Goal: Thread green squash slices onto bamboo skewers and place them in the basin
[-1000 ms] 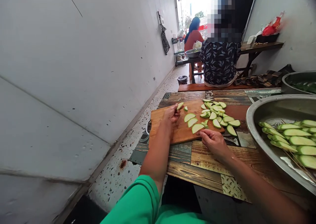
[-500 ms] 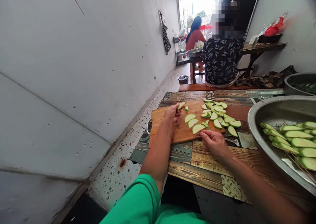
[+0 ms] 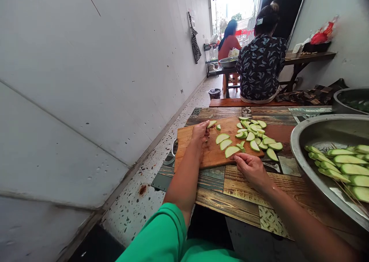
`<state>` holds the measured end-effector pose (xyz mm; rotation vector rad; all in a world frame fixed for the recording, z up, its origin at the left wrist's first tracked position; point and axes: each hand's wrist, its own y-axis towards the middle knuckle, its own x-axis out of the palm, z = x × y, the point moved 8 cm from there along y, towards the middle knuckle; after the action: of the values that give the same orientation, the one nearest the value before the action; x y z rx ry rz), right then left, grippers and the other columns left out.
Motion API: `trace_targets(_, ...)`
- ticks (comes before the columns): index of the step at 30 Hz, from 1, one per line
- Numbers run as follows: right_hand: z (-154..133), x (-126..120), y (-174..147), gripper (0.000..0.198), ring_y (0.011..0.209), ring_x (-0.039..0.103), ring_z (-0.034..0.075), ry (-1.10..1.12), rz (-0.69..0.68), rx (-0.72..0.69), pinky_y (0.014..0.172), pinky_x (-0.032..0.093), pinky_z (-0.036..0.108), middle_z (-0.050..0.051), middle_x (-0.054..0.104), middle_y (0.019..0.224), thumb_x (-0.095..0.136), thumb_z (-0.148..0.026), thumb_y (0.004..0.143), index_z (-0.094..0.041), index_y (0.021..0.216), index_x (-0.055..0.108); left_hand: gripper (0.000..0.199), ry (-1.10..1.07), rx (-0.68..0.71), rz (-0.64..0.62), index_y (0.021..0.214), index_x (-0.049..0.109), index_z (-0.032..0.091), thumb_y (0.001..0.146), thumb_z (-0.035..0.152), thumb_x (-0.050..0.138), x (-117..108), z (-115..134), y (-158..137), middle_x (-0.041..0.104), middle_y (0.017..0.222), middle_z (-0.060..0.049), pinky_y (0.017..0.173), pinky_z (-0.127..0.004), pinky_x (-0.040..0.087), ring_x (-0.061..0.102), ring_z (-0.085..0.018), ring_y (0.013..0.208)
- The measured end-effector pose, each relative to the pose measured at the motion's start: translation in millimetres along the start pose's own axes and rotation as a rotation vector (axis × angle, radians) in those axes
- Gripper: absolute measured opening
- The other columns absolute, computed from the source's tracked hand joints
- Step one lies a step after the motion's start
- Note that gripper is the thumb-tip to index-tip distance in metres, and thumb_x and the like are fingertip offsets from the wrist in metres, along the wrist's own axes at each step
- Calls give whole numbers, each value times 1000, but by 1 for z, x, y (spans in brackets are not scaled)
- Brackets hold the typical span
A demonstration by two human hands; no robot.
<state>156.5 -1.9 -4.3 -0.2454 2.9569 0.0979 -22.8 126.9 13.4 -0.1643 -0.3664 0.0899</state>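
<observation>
My left hand (image 3: 200,132) is closed, pinching a pale zucchini slice (image 3: 211,124) with a green rim near the far edge of the wooden cutting board (image 3: 187,148). A thin stick shows faintly beside that slice. At the board's near edge my right hand (image 3: 250,166) is closed in a pinch, its fingertips close to a half-round zucchini slice (image 3: 231,151); what they grip is too small to make out. Two more slices (image 3: 222,138) lie between the hands. To their right spreads a loose pile of zucchini slices (image 3: 253,130), partly off the board.
A large metal basin (image 3: 296,139) at right holds rows of zucchini slices (image 3: 350,159) with thin sticks. Behind it stands a dark round pan (image 3: 340,96). Two people (image 3: 261,67) sit beyond the patterned table (image 3: 242,196), near a bench (image 3: 225,102). A white wall (image 3: 115,62) runs along the left.
The view has shifted very slightly. Both hands and the slices between them stay in nearly the same place.
</observation>
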Motion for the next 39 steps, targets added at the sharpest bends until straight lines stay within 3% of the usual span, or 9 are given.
trace_targets(17, 0, 0, 0, 46, 41, 27, 8, 13, -8, 39, 39, 18, 21, -6, 34, 46, 51, -54, 74, -11, 80, 65, 29, 19, -2, 16, 69, 53, 13, 67, 33, 75, -1, -1, 0, 59, 57, 1, 36, -16, 16, 33, 0, 37)
trace_targets(25, 1, 0, 0, 47, 41, 28, 8, -11, 0, 35, 39, 19, 22, -5, 36, 46, 51, -54, 74, -10, 80, 65, 19, 17, 17, 11, 68, 56, 12, 69, 24, 71, -2, 0, 2, 60, 60, -1, 38, -17, 18, 33, -2, 38)
trace_targets(39, -2, 2, -2, 48, 40, 27, 7, 18, -27, 85, 39, 17, 22, -7, 33, 45, 50, -53, 73, -9, 85, 64, 26, 39, 16, 11, 72, 59, 11, 64, 30, 75, -6, -3, 7, 60, 58, -1, 37, -15, 17, 32, 0, 38)
